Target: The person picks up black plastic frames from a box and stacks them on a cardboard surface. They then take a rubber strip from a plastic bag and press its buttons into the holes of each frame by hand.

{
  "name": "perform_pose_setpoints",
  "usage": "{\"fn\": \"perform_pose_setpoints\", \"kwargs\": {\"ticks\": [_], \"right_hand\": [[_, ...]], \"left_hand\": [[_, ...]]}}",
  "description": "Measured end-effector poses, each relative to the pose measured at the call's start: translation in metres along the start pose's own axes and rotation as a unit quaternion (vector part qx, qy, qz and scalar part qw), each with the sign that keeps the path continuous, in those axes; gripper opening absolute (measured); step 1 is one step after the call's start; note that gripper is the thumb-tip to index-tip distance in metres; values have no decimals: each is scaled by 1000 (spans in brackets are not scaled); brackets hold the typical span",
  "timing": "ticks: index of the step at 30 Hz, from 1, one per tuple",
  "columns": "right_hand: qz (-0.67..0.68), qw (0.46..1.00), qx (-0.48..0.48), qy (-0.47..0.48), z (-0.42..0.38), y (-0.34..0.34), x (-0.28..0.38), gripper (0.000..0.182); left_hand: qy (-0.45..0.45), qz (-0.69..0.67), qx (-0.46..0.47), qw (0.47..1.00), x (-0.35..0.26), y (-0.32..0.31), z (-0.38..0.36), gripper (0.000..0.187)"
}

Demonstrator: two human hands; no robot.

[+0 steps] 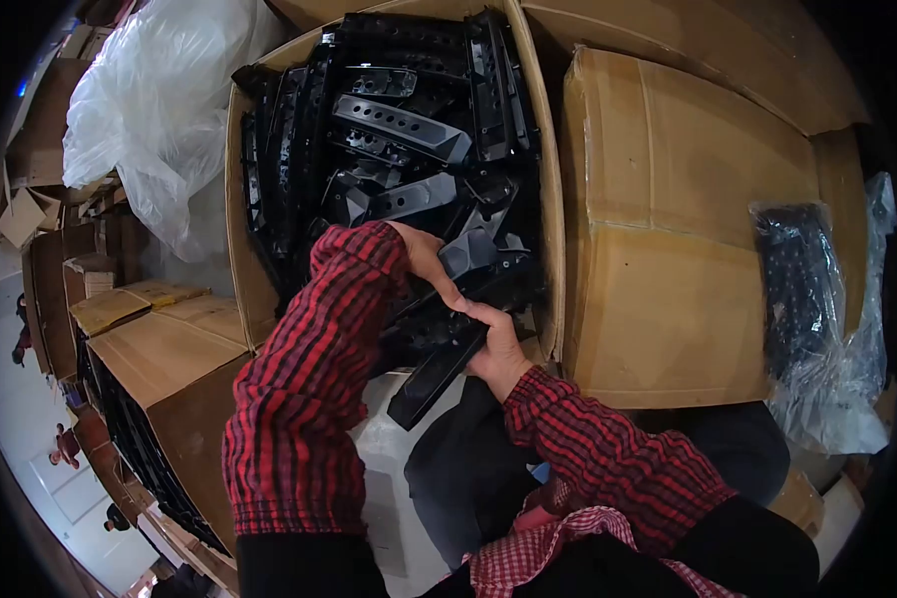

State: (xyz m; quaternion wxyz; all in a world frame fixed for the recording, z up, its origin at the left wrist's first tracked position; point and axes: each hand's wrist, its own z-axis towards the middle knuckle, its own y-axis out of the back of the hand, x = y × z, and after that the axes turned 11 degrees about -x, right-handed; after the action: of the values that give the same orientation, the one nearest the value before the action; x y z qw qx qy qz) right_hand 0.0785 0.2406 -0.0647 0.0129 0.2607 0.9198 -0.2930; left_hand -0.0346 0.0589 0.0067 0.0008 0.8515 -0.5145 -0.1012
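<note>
An open cardboard box [237, 214] is packed with several long black plastic parts [399, 120] with holes. My left hand [427, 257], in a red and black checked sleeve, grips one of the black parts at the box's near end. My right hand [498, 344] holds a long black plastic part [437, 371] that slants down and to the left out of the box's front edge. The two hands touch each other over the parts.
A closed cardboard box [678, 219] stands to the right, with a clear bag of black parts [807, 289] beside it. White plastic sheeting [159, 110] lies at the upper left. More cardboard boxes [159, 349] stand at the left.
</note>
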Motion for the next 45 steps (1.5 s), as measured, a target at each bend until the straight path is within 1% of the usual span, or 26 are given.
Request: {"fn": "perform_pose_setpoints", "kwargs": {"ticks": [1, 4, 8, 12, 15, 17, 19, 20, 22, 24, 25, 27, 29, 31, 33, 34, 35, 36, 37, 38, 39, 40, 42, 43, 44, 45], "right_hand": [[-2, 1000, 0, 14, -22, -18, 0, 16], [-4, 998, 52, 43, -30, -24, -8, 19], [-4, 996, 79, 42, -60, -34, -6, 18], [-33, 992, 103, 70, -118, -55, -1, 19], [-71, 983, 126, 110, -155, -57, 7, 19], [-87, 973, 145, 158, -183, -57, 23, 18], [-110, 950, 166, 241, -227, -56, 46, 19], [-113, 956, 162, 218, -255, -52, 60, 20], [-104, 939, 159, 287, -306, -37, 85, 20], [-87, 931, 161, 317, -317, 6, 115, 24], [-64, 929, 142, 335, -324, 25, 124, 25], [-34, 932, 115, 342, -340, 59, 135, 26], [17, 938, 66, 341, -322, 108, 159, 23], [30, 935, 45, 350, -314, 128, 172, 21], [59, 929, 0, 365, -311, 135, 177, 17], [56, 913, -45, 401, -298, 139, 186, 17], [52, 894, -89, 436, -286, 142, 194, 17], [40, 890, -97, 444, -286, 137, 195, 23], [10, 870, -119, 479, -280, 135, 197, 27], [-21, 847, -141, 512, -272, 135, 200, 30], [-51, 838, -152, 521, -266, 138, 203, 42], [-49, 838, -158, 521, -276, 130, 199, 42], [-116, 856, -208, 459, -297, 117, 193, 49], [-116, 847, -237, 461, -279, 125, 200, 63], [-119, 843, -246, 463, -270, 139, 208, 63], [-138, 852, -223, 453, -279, 135, 207, 72]], "left_hand": [[-43, -92, 46, 994, 7, -5, -7, 115], [-21, -121, 16, 992, 3, -11, -48, 111], [-68, -156, -25, 985, 4, -23, -73, 106], [-40, -129, -49, 990, -31, -26, -144, 101], [-73, -173, -83, 979, -69, -42, -202, 91], [-210, -166, -148, 952, -82, -51, -213, 81], [-248, -135, -189, 941, -120, -55, -231, 74], [-270, -146, -196, 931, -140, -59, -235, 74], [-330, -131, -177, 918, -188, -69, -235, 70], [-365, -90, -174, 910, -237, -80, -218, 68], [-367, -65, -171, 912, -258, -88, -207, 68], [-332, -84, -83, 936, -298, -107, -201, 69], [-315, -21, -87, 945, -327, -115, -147, 68], [-331, -48, -57, 941, -339, -127, -92, 72], [-378, -224, -92, 894, -344, -144, -60, 76], [-396, -250, -148, 871, -345, -149, -56, 81], [-394, -248, -144, 873, -347, -154, -47, 81], [-393, -212, -358, 820, -349, -163, -32, 81], [-372, -167, -554, 726, -348, -172, -27, 82], [-393, -177, -567, 702, -341, -177, -23, 86], [-384, -186, -571, 701, -333, -182, -25, 86], [-376, -195, -575, 701, -324, -187, -26, 87], [-406, -249, -517, 711, -300, -198, -12, 83], [-406, -248, -496, 726, -290, -203, -10, 84], [-401, -194, -535, 718, -282, -210, -6, 79], [-401, -205, -528, 720, -286, -209, -5, 79]]}}
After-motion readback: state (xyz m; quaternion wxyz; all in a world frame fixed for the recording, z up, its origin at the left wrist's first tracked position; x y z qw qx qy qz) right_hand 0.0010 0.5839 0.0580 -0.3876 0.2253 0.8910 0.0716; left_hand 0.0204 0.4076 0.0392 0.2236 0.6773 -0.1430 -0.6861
